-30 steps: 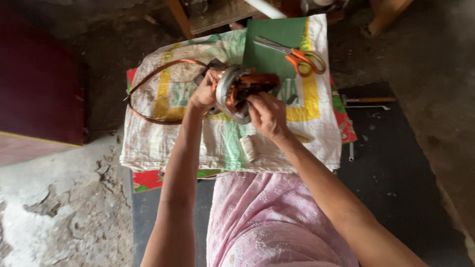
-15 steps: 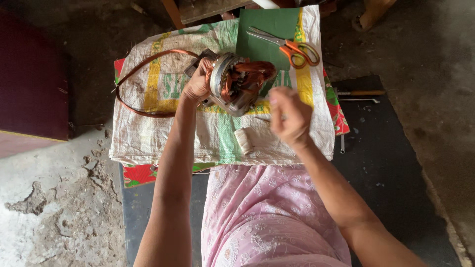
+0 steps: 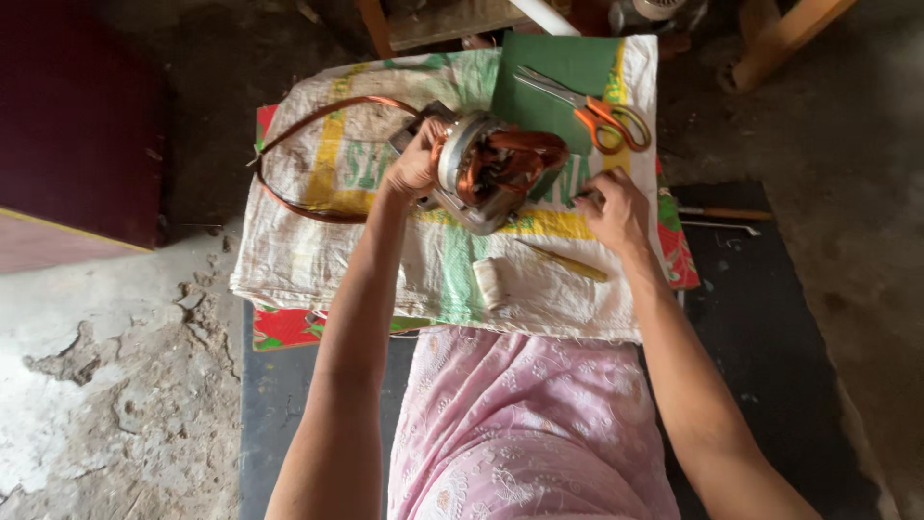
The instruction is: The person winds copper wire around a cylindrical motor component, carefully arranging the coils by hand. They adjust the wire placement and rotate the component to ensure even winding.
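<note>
Surface: woven sack (image 3: 318, 260) spread over rough floor, I guess as padding.
Left hand (image 3: 414, 169): fingers curled tight around motor (image 3: 486, 173), steadying it.
Right hand (image 3: 616, 207): fingers bent down on sack beside motor; grasp unclear.
Past fingertips: scissors (image 3: 587, 106).

Soft, even daylight falls on the scene, brightest on the pale sack (image 3: 318, 260) at centre. The far corners sink into dim shadow. Focus is sharp, without glare; edges bend slightly.

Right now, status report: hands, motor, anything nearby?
Left hand grips motor. Right hand down on cloth, off motor. Scissors beyond; thread spool near.
</note>
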